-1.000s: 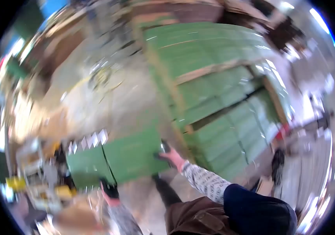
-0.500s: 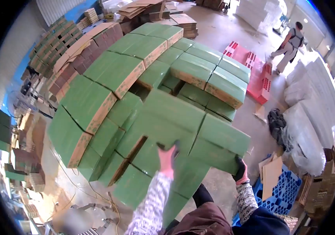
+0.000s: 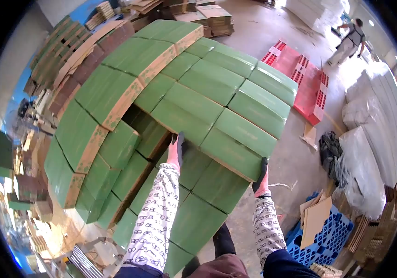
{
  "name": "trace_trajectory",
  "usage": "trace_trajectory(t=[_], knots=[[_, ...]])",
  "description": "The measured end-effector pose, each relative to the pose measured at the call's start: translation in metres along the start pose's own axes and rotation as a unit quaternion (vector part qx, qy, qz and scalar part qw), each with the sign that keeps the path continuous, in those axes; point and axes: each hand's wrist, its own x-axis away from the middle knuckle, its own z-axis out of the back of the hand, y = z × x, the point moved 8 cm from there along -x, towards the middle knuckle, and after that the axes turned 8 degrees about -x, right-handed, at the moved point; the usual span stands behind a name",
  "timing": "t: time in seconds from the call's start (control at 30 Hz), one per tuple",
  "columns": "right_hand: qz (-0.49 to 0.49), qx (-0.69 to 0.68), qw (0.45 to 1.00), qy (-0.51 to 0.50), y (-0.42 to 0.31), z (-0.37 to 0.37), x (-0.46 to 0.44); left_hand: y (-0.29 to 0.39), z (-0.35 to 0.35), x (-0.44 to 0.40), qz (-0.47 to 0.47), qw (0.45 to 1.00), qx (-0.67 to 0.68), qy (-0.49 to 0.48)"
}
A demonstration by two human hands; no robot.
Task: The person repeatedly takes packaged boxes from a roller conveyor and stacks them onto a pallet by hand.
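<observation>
Green boxes with brown cardboard sides form a large stack in front of me. My left hand (image 3: 175, 150), in a pink and dark glove, is at the near edge of a left green box (image 3: 187, 111), its fingertips against the side. My right hand (image 3: 261, 178), gloved alike, grips the near right corner of the adjoining right green box (image 3: 238, 139). These two boxes sit side by side in the upper layer, flush with the boxes behind. Lower green boxes (image 3: 198, 217) show beneath and nearer to me. The undersides of my fingers are partly hidden.
A dark gap (image 3: 159, 150) runs left of my left hand. A red pallet (image 3: 300, 83) lies beyond the stack at right. The blue pallet (image 3: 330, 236) bears cardboard pieces. Wrapped white material (image 3: 365, 153) lines the right side. Another person (image 3: 350, 41) walks far back.
The two boxes have moved forward, away from me, over the opening in the upper layer, with both hands following. More of the lower layer shows. The other person has moved farther off.
</observation>
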Motion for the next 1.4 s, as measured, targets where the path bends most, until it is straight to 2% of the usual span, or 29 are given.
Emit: trace_trajectory(t=[0.03, 0.07, 0.13, 0.17, 0.2, 0.23, 0.3, 0.37, 0.4, 0.43, 0.5, 0.57, 0.63, 0.7, 0.73, 0.77, 0.8, 0.83, 0.87, 0.93, 0.97, 1.07, 1.17, 1.2, 1.27, 1.3, 1.37, 1.4], knots=[[-0.008, 0.002, 1.0, -0.007, 0.0, -0.001, -0.001, 0.006, -0.004, 0.015, 0.046, 0.989, 0.141, 0.018], [-0.042, 0.004, 0.999, -0.011, 0.0, 0.0, -0.001, -0.009, 0.001, 0.016, 0.066, 0.997, 0.05, 0.002], [-0.07, -0.016, 0.995, -0.072, 0.008, 0.03, -0.016, -0.036, 0.021, 0.053, 0.126, 0.991, 0.034, 0.01], [-0.102, -0.009, 0.99, -0.099, 0.005, 0.031, -0.009, -0.013, 0.023, 0.095, 0.153, 0.982, 0.109, 0.033], [-0.131, 0.026, 0.99, -0.043, -0.001, 0.04, 0.01, -0.01, 0.038, 0.122, 0.094, 0.993, 0.074, 0.02], [-0.108, 0.043, 0.991, 0.058, -0.003, 0.077, 0.018, -0.012, 0.06, 0.159, 0.04, 0.998, 0.036, 0.02], [-0.116, 0.025, 0.973, 0.198, 0.014, 0.149, 0.042, -0.027, 0.124, 0.243, 0.083, 0.994, -0.062, 0.039], [-0.241, 0.033, 0.959, 0.143, 0.04, 0.157, 0.09, -0.026, 0.21, 0.339, 0.086, 0.99, 0.018, 0.113], [-0.259, 0.035, 0.964, 0.047, 0.061, 0.126, 0.115, -0.036, 0.266, 0.381, 0.102, 0.976, 0.07, 0.177], [-0.362, 0.079, 0.929, -0.011, 0.075, 0.083, 0.161, -0.051, 0.32, 0.432, 0.124, 0.957, 0.123, 0.231], [-0.43, 0.169, 0.883, -0.077, 0.133, 0.018, 0.242, -0.083, 0.424, 0.531, 0.122, 0.9, 0.224, 0.353], [-0.478, 0.236, 0.839, -0.111, 0.197, -0.033, 0.323, -0.132, 0.526, 0.617, 0.054, 0.881, 0.269, 0.386], [-0.522, 0.282, 0.79, -0.154, 0.27, -0.078, 0.398, -0.162, 0.601, 0.683, 0.102, 0.799, 0.36, 0.47], [-0.562, 0.32, 0.742, -0.176, 0.342, -0.112, 0.467, -0.193, 0.654, 0.73, 0.102, 0.775, 0.384, 0.491], [-0.573, 0.343, 0.722, -0.18, 0.377, -0.132, 0.498, -0.199, 0.675, 0.752, 0.097, 0.783, 0.367, 0.493], [-0.56, 0.398, 0.703, -0.185, 0.417, -0.137, 0.514, -0.198, 0.697, 0.769, 0.09, 0.793, 0.345, 0.494], [-0.512, 0.508, 0.631, -0.286, 0.458, -0.144, 0.525, -0.201, 0.712, 0.783, 0.089, 0.785, 0.354, 0.501], [-0.461, 0.537, 0.565, -0.424, 0.49, -0.175, 0.556, -0.21, 0.725, 0.795, 0.073, 0.778, 0.373, 0.501], [-0.248, 0.61, 0.432, -0.616, 0.541, -0.142, 0.522, -0.224, 0.734, 0.807, 0.059, 0.77, 0.391, 0.5], [-0.229, 0.64, 0.442, -0.586, 0.575, -0.173, 0.547, -0.249, 0.739, 0.821, 0.052, 0.742, 0.425, 0.516], [-0.218, 0.652, 0.447, -0.572, 0.598, -0.196, 0.57, -0.257, 0.739, 0.828, 0.085, 0.724, 0.43, 0.533], [-0.419, 0.565, 0.533, -0.47, 0.626, -0.246, 0.664, -0.266, 0.757, 0.856, 0.149, 0.686, 0.421, 0.575], [-0.31, 0.637, 0.433, -0.556, 0.674, -0.209, 0.64, -0.261, 0.781, 0.87, 0.149, 0.676, 0.402, 0.6], [-0.249, 0.555, 0.394, -0.689, 0.678, -0.223, 0.663, -0.263, 0.79, 0.875, 0.124, 0.669, 0.41, 0.607], [-0.385, 0.543, 0.495, -0.559, 0.673, -0.236, 0.692, -0.277, 0.805, 0.883, 0.082, 0.655, 0.43, 0.617], [-0.445, 0.528, 0.54, -0.481, 0.673, -0.242, 0.708, -0.286, 0.813, 0.886, 0.094, 0.643, 0.431, 0.626], [-0.411, 0.541, 0.569, -0.464, 0.681, -0.246, 0.711, -0.261, 0.839, 0.892, 0.015, 0.641, 0.376, 0.669], [-0.393, 0.546, 0.583, -0.455, 0.686, -0.249, 0.71, -0.262, 0.848, 0.893, 0.002, 0.635, 0.394, 0.664]])
